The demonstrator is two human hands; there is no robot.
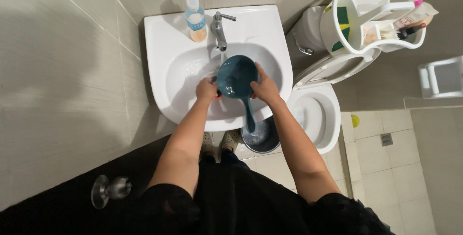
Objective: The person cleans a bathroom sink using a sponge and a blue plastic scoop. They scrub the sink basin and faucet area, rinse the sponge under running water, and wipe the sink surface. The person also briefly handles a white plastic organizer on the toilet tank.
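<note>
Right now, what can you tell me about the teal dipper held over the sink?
The teal dipper is a round scoop, seemingly plastic, with a long straight handle pointing toward the person. It sits over the basin of the white sink, just below the metal faucet. The left hand grips its left rim and the right hand its right rim. Whether it holds water cannot be told.

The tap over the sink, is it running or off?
Running, it seems: a thin stream falls from the tap toward the blue scoop held in the sink.
</note>
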